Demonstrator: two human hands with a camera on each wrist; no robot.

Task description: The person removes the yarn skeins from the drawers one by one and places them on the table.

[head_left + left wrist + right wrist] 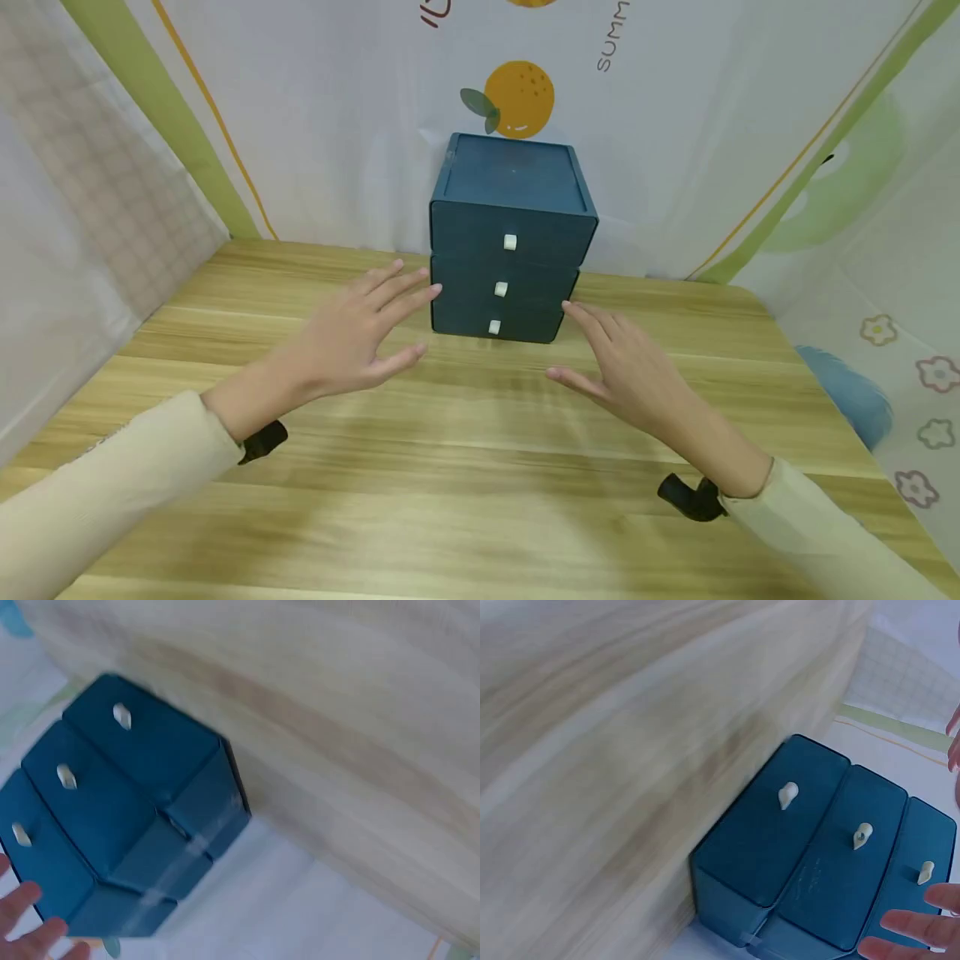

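A dark blue box of three stacked drawers stands on the wooden table against the back curtain. Each drawer front bears a small white knob, and all three drawers are closed. My left hand reaches in from the left with fingers spread, its fingertips overlapping the left edge of the box in the head view. On the other side my right hand holds its fingers extended toward the lower right corner. Neither hand grips anything. In the left wrist view, fingertips show beside the drawers; the right wrist view shows fingers near them too.
A wooden tabletop spreads out under both arms. Behind the box hangs a white curtain printed with oranges, and patterned cloth borders the right side. A black wrist strap mount hangs below the right wrist.
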